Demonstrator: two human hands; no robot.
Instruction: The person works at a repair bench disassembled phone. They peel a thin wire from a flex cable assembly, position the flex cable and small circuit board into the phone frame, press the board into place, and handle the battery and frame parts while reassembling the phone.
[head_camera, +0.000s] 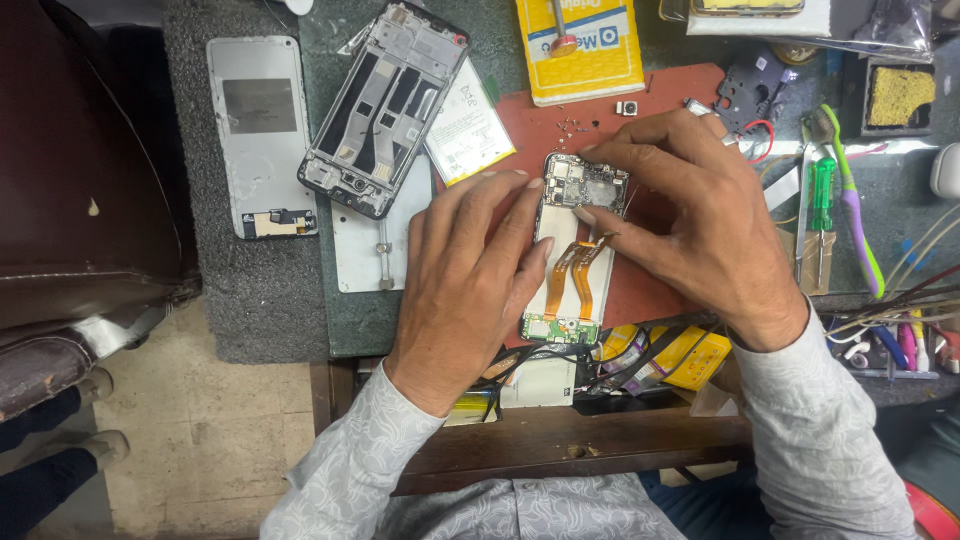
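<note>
My right hand pinches at the top of the open phone, thumb and forefinger pressed together on the edge of its board, and whether a small part is between them I cannot tell. My left hand lies flat with the fingers spread a little, pressing the left side of the phone so it does not slide on the red mat. The phone lies in the middle of this mat, between my two hands. To do this well, I think the left hand must keep steady pressure and the right must move gently, because the two orange flex cables just below my fingers can tear easily (they are thin). Also the tiny screws on the mat above the phone should not be pushed away; I cannot count them exactly. Around I count one frame, one battery beside it, one grey back cover on the left, one green screwdriver and one toothbrush on the right.
</note>
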